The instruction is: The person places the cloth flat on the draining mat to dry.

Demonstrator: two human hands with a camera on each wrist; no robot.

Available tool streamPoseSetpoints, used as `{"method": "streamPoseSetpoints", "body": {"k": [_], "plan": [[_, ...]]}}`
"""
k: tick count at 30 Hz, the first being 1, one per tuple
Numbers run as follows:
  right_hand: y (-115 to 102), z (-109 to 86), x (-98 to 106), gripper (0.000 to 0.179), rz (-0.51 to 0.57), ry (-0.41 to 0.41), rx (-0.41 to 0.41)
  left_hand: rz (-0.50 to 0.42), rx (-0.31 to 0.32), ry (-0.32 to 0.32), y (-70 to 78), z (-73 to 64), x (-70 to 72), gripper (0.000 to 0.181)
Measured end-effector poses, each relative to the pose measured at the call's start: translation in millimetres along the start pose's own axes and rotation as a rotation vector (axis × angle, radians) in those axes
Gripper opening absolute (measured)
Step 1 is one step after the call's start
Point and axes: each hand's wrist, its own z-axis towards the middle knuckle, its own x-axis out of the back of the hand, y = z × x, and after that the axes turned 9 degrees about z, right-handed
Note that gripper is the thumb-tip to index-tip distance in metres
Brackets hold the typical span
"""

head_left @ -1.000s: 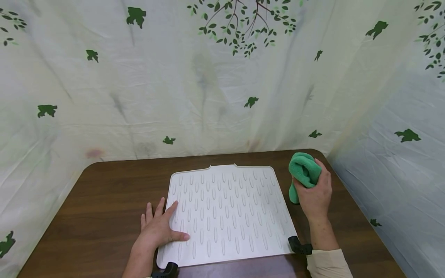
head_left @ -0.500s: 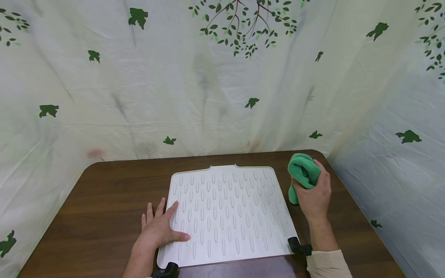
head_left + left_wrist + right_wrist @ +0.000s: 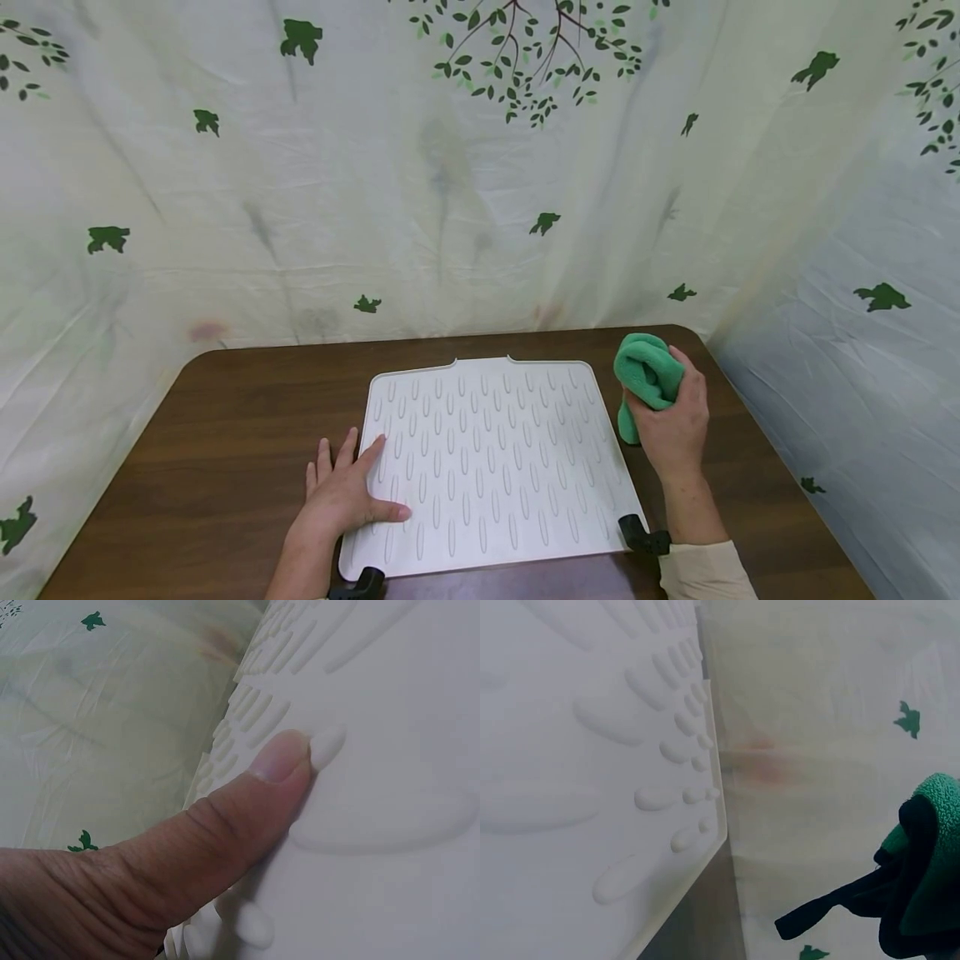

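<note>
A pale, printed fabric backdrop [image 3: 450,192] stands behind a dark wood-grain table [image 3: 225,442]. A white ribbed panel [image 3: 491,475] lies flat on the table, tab edge toward the backdrop. The left hand [image 3: 341,492] rests at the panel's left edge, released: fingers extended and spread, thumb in contact with the ribbed surface. The right hand [image 3: 675,429], right of the panel, grasps a folded green cloth [image 3: 643,368] near the panel's far right corner (whether the cloth touches the table cannot be determined).
</note>
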Motion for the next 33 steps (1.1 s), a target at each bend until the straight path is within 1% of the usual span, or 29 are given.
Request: {"method": "streamPoseSetpoints", "body": {"k": [15,23,33], "plan": [[0.2,-2.7,-2.7,0.079,0.0,-0.024,0.009,0.004,0.008,-0.011,-0.9,1.7,-0.8,0.133],[1.5,-4.0,-3.5,0.079,-0.005,-0.025,0.036,0.004,0.005,-0.018,-0.3,0.6,0.2,0.133],[2.5,-3.7,-4.4,0.08,-0.013,-0.029,0.06,0.008,0.003,-0.012,0.5,0.3,0.7,0.131]]}}
